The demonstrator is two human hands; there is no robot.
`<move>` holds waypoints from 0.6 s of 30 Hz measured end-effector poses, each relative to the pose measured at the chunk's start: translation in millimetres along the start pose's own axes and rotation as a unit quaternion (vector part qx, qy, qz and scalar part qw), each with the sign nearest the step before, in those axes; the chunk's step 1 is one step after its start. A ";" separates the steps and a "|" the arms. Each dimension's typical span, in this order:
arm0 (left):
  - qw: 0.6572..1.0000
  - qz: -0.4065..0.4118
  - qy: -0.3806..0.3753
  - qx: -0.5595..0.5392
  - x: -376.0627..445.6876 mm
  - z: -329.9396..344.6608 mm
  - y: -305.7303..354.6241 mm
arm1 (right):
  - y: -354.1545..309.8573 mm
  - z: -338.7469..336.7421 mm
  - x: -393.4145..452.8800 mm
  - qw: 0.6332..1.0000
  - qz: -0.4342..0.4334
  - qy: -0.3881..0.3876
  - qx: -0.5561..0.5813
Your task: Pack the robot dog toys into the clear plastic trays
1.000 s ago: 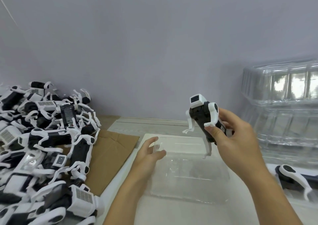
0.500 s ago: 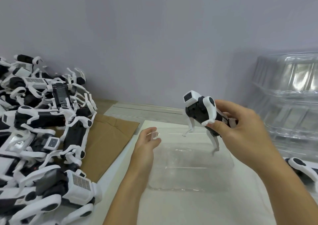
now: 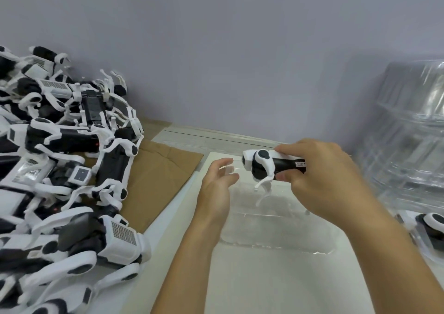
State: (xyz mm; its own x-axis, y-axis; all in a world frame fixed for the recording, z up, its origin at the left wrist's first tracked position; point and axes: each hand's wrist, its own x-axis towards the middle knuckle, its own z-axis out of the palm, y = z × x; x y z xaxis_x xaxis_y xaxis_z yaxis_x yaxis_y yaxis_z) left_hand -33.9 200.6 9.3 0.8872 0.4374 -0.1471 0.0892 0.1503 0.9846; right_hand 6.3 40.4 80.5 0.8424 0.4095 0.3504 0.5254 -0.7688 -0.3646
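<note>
Gripping the dog above the tray, the right hand should lower it level, legs first, while the left hand, fingers loosely apart and seemingly empty, steadies the tray's far left rim.

A brown cardboard sheet lies flat on the left part of the worktop, its right corner near the white board's far left corner. A plain lilac wall rises behind the worktop's far edge
</note>
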 end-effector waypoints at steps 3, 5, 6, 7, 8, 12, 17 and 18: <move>1.000 0.000 0.000 0.007 0.0 0.2 0.7 | -5.4 2.8 -0.9 0.999 0.005 0.009 -0.054; 1.000 -0.002 0.000 0.010 0.1 0.0 1.0 | -9.6 5.7 -2.1 0.996 0.009 0.001 -0.092; 1.000 -0.002 0.002 0.010 0.2 0.0 1.1 | -11.7 6.9 -2.6 0.994 0.012 -0.002 -0.105; 1.000 -0.003 0.004 0.011 0.5 0.3 1.2 | -13.2 7.8 -2.5 0.993 0.013 -0.004 -0.113; 1.000 -0.003 0.006 0.011 0.4 0.4 1.0 | -14.2 8.3 -2.8 0.993 0.015 -0.007 -0.118; 1.000 -0.001 0.007 0.011 -1.2 1.6 2.7 | -17.0 10.7 -2.5 0.993 0.020 -0.012 -0.112; 1.000 -0.005 0.004 0.003 -4.7 4.0 7.4 | -15.9 21.5 -2.3 0.993 0.033 -0.034 -0.109; 1.000 -0.005 0.001 0.003 -5.3 4.3 7.8 | -13.5 22.9 -2.4 0.994 0.037 -0.036 -0.097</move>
State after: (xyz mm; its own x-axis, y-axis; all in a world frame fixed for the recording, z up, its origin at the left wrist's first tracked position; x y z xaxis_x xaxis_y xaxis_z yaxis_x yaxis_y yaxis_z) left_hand -36.0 195.7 18.2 0.8849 0.4384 -0.1573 0.1010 0.1491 0.9837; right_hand -0.1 61.0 64.9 0.8880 0.3769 0.2633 0.4343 -0.8756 -0.2114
